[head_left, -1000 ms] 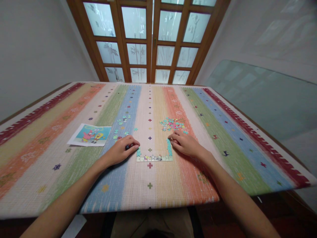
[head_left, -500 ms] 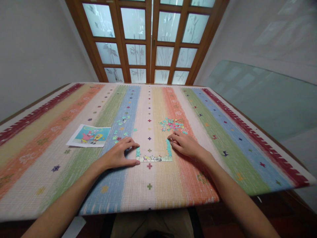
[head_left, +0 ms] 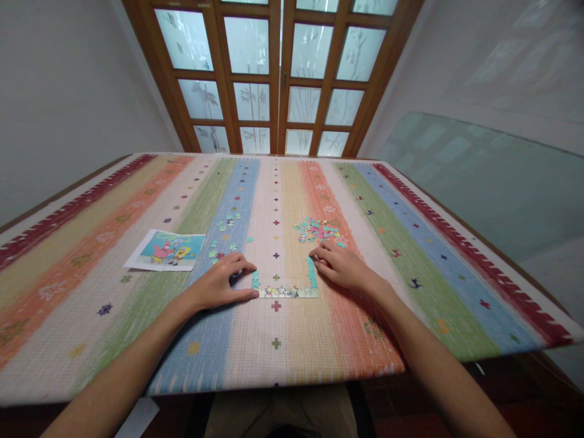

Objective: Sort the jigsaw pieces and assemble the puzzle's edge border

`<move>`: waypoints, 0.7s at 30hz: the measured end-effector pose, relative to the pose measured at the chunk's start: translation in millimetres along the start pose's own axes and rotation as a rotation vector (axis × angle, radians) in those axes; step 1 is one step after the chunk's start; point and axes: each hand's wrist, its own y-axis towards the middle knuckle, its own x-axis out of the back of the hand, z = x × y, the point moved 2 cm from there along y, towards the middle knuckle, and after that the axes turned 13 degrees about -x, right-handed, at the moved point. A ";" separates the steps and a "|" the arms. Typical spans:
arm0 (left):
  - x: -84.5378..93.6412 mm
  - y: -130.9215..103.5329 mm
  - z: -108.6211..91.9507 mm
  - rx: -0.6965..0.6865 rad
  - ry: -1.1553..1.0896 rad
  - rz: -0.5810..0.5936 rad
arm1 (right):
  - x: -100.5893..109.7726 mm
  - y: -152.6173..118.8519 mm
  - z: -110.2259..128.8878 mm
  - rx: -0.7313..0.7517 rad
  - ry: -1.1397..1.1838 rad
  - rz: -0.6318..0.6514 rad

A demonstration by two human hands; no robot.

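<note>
A partly joined jigsaw puzzle [head_left: 287,292] lies flat before me, with a bottom row and two turquoise side strips forming a U. My left hand [head_left: 227,278] is at its left side, thumb by the lower corner and fingers at the top of the left strip, with a wide gap between them. At the upper end of the right strip [head_left: 312,272], my right hand [head_left: 335,263] has its fingertips drawn together on a jigsaw piece; the fingers partly hide it. Loose jigsaw pieces [head_left: 316,229] lie in a heap beyond my right hand.
More loose pieces [head_left: 223,225] are scattered beyond my left hand. A printed cartoon picture [head_left: 166,250] lies at the left. A striped tablecloth [head_left: 274,340] covers the table, its near edge close to me. Glazed wooden doors [head_left: 255,76] stand behind.
The view has shifted very slightly. Both hands stay at the sides of the puzzle with almost no visible movement.
</note>
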 end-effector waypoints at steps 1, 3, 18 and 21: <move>-0.4 -0.1 0.4 -0.001 -0.003 -0.002 | -0.1 0.0 0.0 0.000 -0.001 0.000; -0.9 -0.1 0.9 -0.001 -0.006 -0.004 | -0.5 0.0 -0.3 -0.001 -0.001 0.001; -2.7 -0.6 2.0 -0.003 0.017 -0.012 | -1.9 1.6 -1.8 0.006 0.006 0.003; -3.3 -0.7 2.9 -0.005 0.015 -0.003 | -1.1 1.4 -1.2 -0.007 0.004 0.005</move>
